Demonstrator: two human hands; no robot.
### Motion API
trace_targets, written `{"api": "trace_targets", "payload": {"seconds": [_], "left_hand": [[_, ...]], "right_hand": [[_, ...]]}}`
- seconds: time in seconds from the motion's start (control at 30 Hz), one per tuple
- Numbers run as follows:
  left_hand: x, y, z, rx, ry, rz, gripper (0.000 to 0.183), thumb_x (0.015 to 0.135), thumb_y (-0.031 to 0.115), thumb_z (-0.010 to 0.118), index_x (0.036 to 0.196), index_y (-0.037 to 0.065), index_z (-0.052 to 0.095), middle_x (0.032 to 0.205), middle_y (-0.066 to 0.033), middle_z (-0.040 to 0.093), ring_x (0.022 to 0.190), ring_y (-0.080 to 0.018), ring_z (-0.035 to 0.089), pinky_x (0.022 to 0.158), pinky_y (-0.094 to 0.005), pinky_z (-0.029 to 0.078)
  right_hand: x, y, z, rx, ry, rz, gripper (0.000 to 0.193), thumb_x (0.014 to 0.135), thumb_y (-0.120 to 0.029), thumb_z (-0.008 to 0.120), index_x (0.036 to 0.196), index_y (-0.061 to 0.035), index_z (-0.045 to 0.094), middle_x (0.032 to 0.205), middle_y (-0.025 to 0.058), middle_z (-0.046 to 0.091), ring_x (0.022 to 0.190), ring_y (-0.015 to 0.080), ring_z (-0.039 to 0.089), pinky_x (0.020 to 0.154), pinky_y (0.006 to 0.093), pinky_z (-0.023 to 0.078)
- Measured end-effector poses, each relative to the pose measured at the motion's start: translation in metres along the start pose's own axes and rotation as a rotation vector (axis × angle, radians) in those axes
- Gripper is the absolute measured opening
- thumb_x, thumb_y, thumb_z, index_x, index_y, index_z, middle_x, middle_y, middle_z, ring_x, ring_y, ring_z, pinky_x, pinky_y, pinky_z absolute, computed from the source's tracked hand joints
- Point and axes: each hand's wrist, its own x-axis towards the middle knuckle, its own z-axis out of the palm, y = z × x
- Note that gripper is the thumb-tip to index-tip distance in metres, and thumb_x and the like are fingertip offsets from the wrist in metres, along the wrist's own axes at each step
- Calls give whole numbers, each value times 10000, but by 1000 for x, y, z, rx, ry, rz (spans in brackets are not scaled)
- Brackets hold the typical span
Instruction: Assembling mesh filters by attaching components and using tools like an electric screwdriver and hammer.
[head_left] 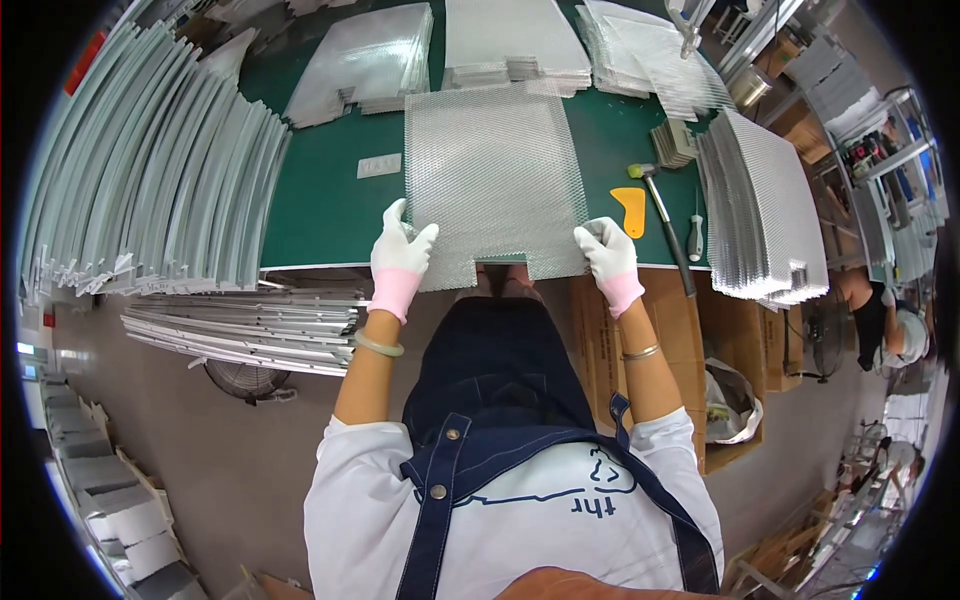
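A silvery expanded-metal mesh sheet (495,180) with a notch cut in its near edge lies over the green table (335,220), its near end jutting past the table edge. My left hand (402,250), in a white glove with a pink cuff, pinches the sheet's left side near the close corner. At the opposite corner my right hand (608,258), gloved the same way, grips the right edge between thumb and fingers. Beyond the sheet sits a stack of similar mesh sheets (515,45). A small white label (379,166) lies left of the held sheet.
Right of the sheet lie a yellow scraper (631,210), a hammer (665,215) and a screwdriver (696,235). Mesh sheets (755,205) stand at the right; long rows of framed panels (150,170) fill the left. Cardboard boxes (650,350) stand below the table.
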Motion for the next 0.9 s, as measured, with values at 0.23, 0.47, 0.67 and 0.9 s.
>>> {"api": "trace_targets", "payload": {"seconds": [0.23, 0.47, 0.67, 0.9], "left_hand": [[2, -2, 9, 159, -37, -13, 654, 793, 340, 663, 1326, 83, 384, 968, -150, 636, 911, -322, 614, 809, -395, 468], [6, -5, 16, 240, -47, -34, 642, 804, 338, 640, 1327, 75, 376, 1028, -177, 626, 925, -342, 613, 817, -415, 467], [5, -5, 16, 305, -23, 38, 616, 824, 302, 614, 1320, 33, 368, 1131, -228, 581, 994, -375, 582, 848, -435, 459], [2, -5, 17, 376, -62, 33, 629, 830, 307, 602, 1332, 27, 348, 1156, -227, 561, 1002, -377, 578, 855, -438, 463]], "right_hand": [[6, 15, 2, -37, 5, -14, 164, 854, -154, 634, 875, 2, 585, 698, -27, 540, 633, 30, 452, 578, 201, 404], [9, 20, 4, -139, 7, 13, 206, 846, -170, 635, 918, 17, 585, 730, 27, 596, 656, 67, 514, 618, 232, 446], [9, 10, 8, -324, 2, 13, 247, 847, -200, 622, 953, 21, 586, 741, 92, 632, 656, 127, 582, 639, 272, 475], [4, 9, 7, -432, 10, 4, 270, 842, -223, 618, 947, 24, 587, 738, 117, 639, 660, 179, 615, 637, 296, 484]]}}
